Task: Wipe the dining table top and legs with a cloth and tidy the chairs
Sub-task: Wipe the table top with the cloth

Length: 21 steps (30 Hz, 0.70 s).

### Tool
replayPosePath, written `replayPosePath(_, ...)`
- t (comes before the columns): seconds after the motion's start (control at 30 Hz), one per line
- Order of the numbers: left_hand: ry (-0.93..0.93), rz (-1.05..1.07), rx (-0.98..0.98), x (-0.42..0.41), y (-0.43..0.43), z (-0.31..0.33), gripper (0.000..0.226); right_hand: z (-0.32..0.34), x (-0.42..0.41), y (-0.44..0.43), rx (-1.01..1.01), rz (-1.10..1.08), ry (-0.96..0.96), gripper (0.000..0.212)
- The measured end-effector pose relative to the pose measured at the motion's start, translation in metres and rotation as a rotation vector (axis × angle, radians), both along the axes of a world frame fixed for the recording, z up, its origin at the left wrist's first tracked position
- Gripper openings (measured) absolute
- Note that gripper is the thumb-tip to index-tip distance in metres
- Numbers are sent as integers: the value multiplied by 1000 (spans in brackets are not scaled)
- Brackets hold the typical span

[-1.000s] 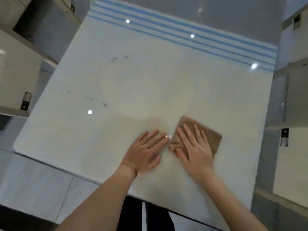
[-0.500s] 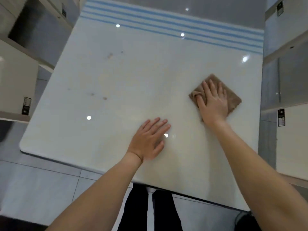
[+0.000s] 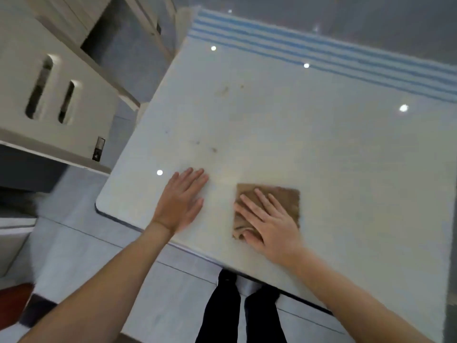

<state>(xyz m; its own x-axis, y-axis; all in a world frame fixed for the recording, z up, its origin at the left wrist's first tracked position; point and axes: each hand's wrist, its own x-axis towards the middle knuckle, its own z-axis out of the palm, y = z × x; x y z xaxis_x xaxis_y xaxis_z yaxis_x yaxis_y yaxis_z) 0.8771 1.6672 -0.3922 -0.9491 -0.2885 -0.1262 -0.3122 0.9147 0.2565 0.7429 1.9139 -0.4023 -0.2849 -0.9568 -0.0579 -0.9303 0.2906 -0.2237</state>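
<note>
A glossy white dining table top [image 3: 309,144] with blue stripes along its far edge fills the view. A folded brown cloth [image 3: 279,201] lies flat on it near the front edge. My right hand [image 3: 267,224] presses flat on the cloth, fingers spread and thumb on its near corner. To the left of the cloth my left hand [image 3: 181,201] rests palm down on the bare table, holding nothing. A few small brown stains [image 3: 214,150] mark the surface beyond my left hand.
A white chair [image 3: 57,100] with slotted back stands at the table's left side, another chair [image 3: 138,26] farther back. My dark-trousered legs [image 3: 242,310] stand at the table's front edge on a pale tiled floor. A red object [image 3: 12,303] lies at bottom left.
My right hand has slid the cloth from the right side of the table back toward me and to the left, close to my left hand. The view has shifted left.
</note>
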Motion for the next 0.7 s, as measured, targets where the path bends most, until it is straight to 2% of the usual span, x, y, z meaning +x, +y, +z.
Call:
replayPosePath(0.1, 41, 19, 22, 0, -4, -3, 53, 1, -31, -13, 27, 338, -23, 60)
replayPosePath(0.17, 58, 33, 39, 2, -3, -5, 53, 1, -72, -31, 12, 337, -42, 59)
replayPosePath(0.27, 90, 30, 43, 2, -6, -8, 53, -3, -161, -81, -72, -64, -3, 54)
replayPosePath(0.37, 136, 53, 66, 3, -6, -10, 52, -2, -245, -136, -75, -555, 30, 60)
replayPosePath(0.43, 154, 53, 71, 3, -7, -10, 52, 4, -266, -177, -33, -841, -11, 62)
replayPosePath(0.47, 157, 53, 73, 3, -8, -10, 52, 6, -259, -200, -9, -902, -23, 61)
replayPosePath(0.53, 154, 60, 86, 3, -8, -10, 53, 6, -218, -243, -18, -762, -35, 59)
replayPosePath(0.6, 141, 56, 79, 3, -8, -9, 54, 3, -158, -263, -45, -395, -38, 58)
replayPosePath(0.7, 112, 44, 74, 4, -7, -6, 54, 1, -94, -224, -32, 75, 1, 56)
